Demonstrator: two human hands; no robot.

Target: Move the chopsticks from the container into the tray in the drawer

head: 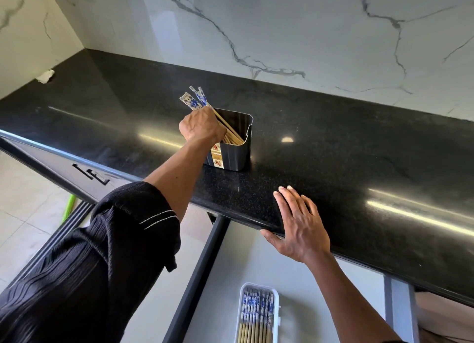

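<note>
A dark metal container [237,147] stands on the black countertop [333,150]. My left hand [201,126] grips a bunch of chopsticks [195,100] with blue-and-white patterned tops; their tips still reach down into the container. My right hand [298,224] rests flat on the counter's front edge, fingers straight. Below it, the open drawer [230,265] holds a white tray [275,314] with several matching chopsticks lying in it.
A marble backsplash [282,35] rises behind the counter. A scrap of white paper [45,76] lies in the far left corner. A shut drawer front with a dark handle [89,174] is at left, and a green stick [68,206] stands on the tiled floor.
</note>
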